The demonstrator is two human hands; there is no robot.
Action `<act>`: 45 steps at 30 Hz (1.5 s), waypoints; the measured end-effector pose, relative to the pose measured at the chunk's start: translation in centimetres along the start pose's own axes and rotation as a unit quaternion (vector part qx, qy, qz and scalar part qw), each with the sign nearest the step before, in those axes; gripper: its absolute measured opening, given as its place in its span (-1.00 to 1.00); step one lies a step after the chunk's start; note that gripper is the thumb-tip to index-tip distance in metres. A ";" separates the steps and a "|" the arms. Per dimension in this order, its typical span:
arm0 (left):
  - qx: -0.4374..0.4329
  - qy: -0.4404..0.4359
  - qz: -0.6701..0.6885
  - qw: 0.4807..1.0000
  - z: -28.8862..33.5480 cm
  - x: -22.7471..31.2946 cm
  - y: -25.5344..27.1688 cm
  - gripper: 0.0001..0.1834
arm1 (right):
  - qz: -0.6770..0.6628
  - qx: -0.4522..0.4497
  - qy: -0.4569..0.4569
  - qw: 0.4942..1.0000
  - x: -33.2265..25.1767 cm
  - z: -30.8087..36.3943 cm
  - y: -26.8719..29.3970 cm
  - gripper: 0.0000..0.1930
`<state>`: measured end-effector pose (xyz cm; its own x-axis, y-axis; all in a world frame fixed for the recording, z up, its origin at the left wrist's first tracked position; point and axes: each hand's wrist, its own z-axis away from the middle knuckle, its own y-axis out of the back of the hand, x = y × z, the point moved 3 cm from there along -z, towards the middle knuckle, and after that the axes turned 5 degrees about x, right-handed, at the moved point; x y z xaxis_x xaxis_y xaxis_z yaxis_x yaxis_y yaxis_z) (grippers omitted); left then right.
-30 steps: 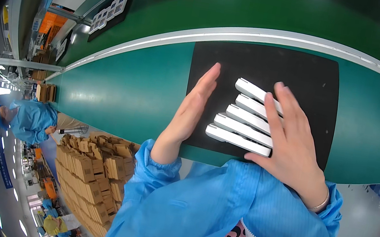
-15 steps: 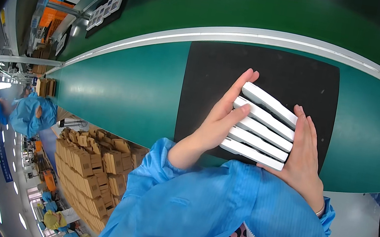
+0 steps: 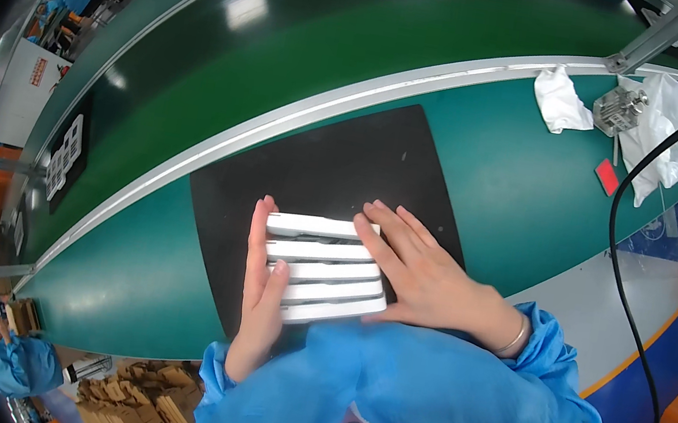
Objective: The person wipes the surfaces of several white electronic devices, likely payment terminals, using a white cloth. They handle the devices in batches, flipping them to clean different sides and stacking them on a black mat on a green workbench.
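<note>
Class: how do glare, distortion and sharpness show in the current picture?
Head view: lamp reflections glare on the green surface; head view: the pale metal rail curves through fisheye distortion, with black at the corners; head view: the white bars look fairly sharp.

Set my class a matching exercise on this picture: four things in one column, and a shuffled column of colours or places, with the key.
Things:
1. left hand
2. five slim pieces
3. mat
4. small flat item

Descriptions:
A. black, laid flat on the green bench
B. red, lying apart, far to the right of the pieces
C. at the left ends of the row
D. white, lined up in a row, with the right hand at their right ends

Right pairs: 1-C, 2-D, 3-A, 4-B
</note>
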<state>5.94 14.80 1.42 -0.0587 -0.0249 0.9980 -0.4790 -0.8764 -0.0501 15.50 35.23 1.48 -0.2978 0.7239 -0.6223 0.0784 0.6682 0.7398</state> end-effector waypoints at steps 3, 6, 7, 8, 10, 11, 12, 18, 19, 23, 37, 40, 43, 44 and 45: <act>0.041 0.029 0.038 0.998 0.1 -0.3 -0.8 -0.30 | -0.025 0.069 -0.005 0.997 3.8 -0.2 6.4 -0.15; 0.068 0.052 0.087 0.993 0.1 -0.5 -0.9 -0.30 | 0.135 0.376 -0.253 0.881 12.4 1.6 13.1 -0.82; 0.059 0.052 0.094 0.992 -0.1 -0.5 -1.1 -0.30 | 0.373 0.403 -0.243 0.800 16.0 2.9 15.0 -0.79; 0.054 0.051 0.100 0.992 -0.3 -0.4 -1.2 -0.30 | 0.432 0.389 -0.270 0.768 19.0 4.3 16.1 -0.77; 0.053 0.041 0.092 0.993 -0.2 -0.6 -0.8 -0.27 | 0.402 0.351 -0.339 0.775 22.3 6.0 16.3 -0.76; 0.054 0.035 0.078 0.995 -0.1 -0.6 -0.8 -0.24 | 0.337 0.371 -0.351 0.791 22.2 6.0 16.1 -0.76; 0.054 0.029 0.063 0.996 -0.1 -0.6 -0.9 -0.22 | 0.273 0.389 -0.362 0.802 22.1 6.1 16.1 -0.75; 0.065 0.016 0.057 0.996 -0.1 -0.9 -0.8 -0.12 | -0.534 0.592 -0.167 0.580 19.9 6.3 16.9 -0.68; 0.070 0.013 0.055 0.996 -0.1 -0.9 -0.8 -0.13 | -0.545 0.584 -0.150 0.583 19.4 6.6 17.1 -0.67; 0.069 0.008 0.057 0.996 -0.3 -1.0 -1.2 -0.15 | -0.339 0.628 -0.194 0.673 21.5 11.6 21.8 -0.71; -0.092 -0.017 0.003 0.996 -0.4 -1.6 0.9 0.54 | 0.436 0.336 -0.245 0.798 21.0 11.6 28.9 -0.82; -0.176 -0.044 -0.059 0.982 -0.7 -2.6 2.2 0.77 | 0.448 0.347 -0.232 0.791 21.2 11.3 29.5 -0.82; -0.222 -0.103 -0.173 0.954 -1.4 -2.8 3.6 0.85 | 0.556 0.268 -0.112 0.779 19.6 8.8 28.8 -0.82; -0.229 -0.115 -0.205 0.944 -1.3 -2.7 4.0 0.85 | 0.553 0.237 -0.135 0.787 20.6 9.0 29.0 -0.81; -0.239 -0.146 -0.257 0.925 -1.7 -2.3 4.0 0.83 | 0.544 0.231 -0.153 0.792 20.8 9.6 29.8 -0.80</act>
<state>2.68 12.14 -1.15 0.4900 0.1463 0.8594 -0.7148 -0.4970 0.4921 20.81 71.92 8.12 0.4234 0.8753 0.2335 0.4913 -0.4384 0.7526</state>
